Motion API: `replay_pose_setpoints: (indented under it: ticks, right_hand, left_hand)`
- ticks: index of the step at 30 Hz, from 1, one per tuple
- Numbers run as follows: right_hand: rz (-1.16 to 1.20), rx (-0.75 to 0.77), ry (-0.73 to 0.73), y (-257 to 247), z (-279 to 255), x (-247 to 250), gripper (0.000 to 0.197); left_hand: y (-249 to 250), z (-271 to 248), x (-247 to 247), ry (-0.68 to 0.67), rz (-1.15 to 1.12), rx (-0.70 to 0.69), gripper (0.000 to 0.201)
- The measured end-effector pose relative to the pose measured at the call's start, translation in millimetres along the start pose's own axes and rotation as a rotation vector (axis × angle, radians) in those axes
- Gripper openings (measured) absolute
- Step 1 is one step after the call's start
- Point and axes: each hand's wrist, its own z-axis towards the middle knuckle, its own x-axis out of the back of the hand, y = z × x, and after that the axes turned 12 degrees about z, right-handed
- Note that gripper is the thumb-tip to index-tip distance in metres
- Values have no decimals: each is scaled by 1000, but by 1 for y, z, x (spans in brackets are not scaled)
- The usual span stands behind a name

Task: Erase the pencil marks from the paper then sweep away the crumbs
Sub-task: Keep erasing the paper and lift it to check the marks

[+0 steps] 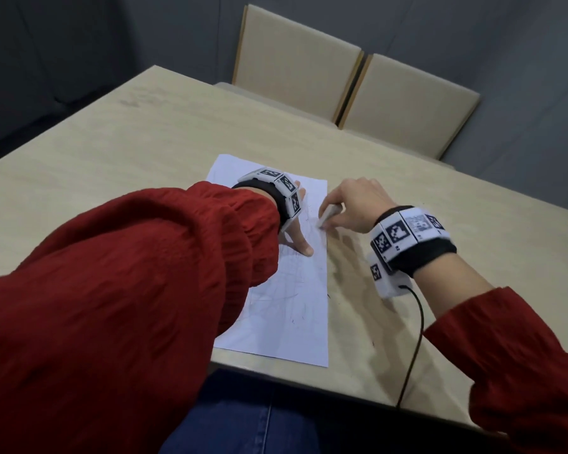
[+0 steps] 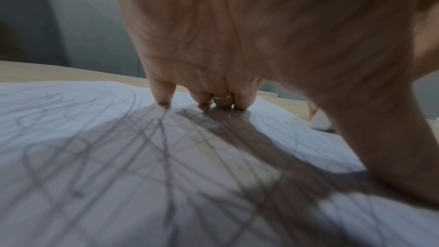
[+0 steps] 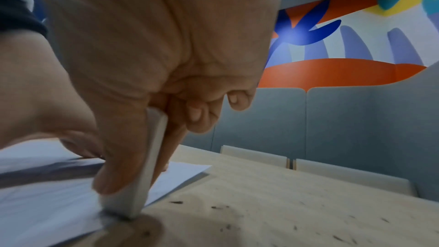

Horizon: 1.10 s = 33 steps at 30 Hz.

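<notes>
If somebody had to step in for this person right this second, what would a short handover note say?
Left hand: fingers spread straight, pressing the paper flat on the table.
Right hand: pinches the white eraser, whose lower end is down at the paper's right edge.
Done: some rubbing, judging by the dark crumbs scattered on the table right of the sheet.
Left: plenty of pencil marks still cross the paper, mostly under and near the left hand. Finish erasing them, then sweep away the crumbs; no sweeping is under way yet.
</notes>
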Motion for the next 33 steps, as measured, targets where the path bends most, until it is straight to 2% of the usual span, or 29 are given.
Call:
replay_pose_setpoints:
  ticks: [3,6,8,13,16,20,22,29,30,33]
  right_hand:
    - [37,-14,-64,-3,3,6,18]
    - [142,-50,69,-11,20,0,14]
    - [169,-70,82,-14,24,-5,13]
    - [87,27,-36,-11,-10,-6,11]
    - [82,67,-103,-11,-19,-3,12]
    - [164,4,71,-13,3,-4,12]
    - [180,-21,93,-14,7,-8,11]
    - [92,61,-88,-8,-25,-6,10]
    - [88,66,-84,-9,-22,-4,10]
    - [165,-13,73,-10,1,-2,10]
  left_hand:
    - [0,-1,0,18,-13,8,156]
    - [-1,-4,-5,1,-54,2,144]
    - [0,-5,-10,4,-79,4,138]
    - [1,-1,-3,9,-21,16,155]
    - [1,0,0,47,-14,15,152]
    - [1,1,-9,18,-30,11,142]
    - [0,0,-10,26,-16,12,140]
    - [0,4,-2,45,-9,-9,141]
    - [0,3,-3,48,-17,-5,141]
    - [1,-1,-5,9,-32,12,144]
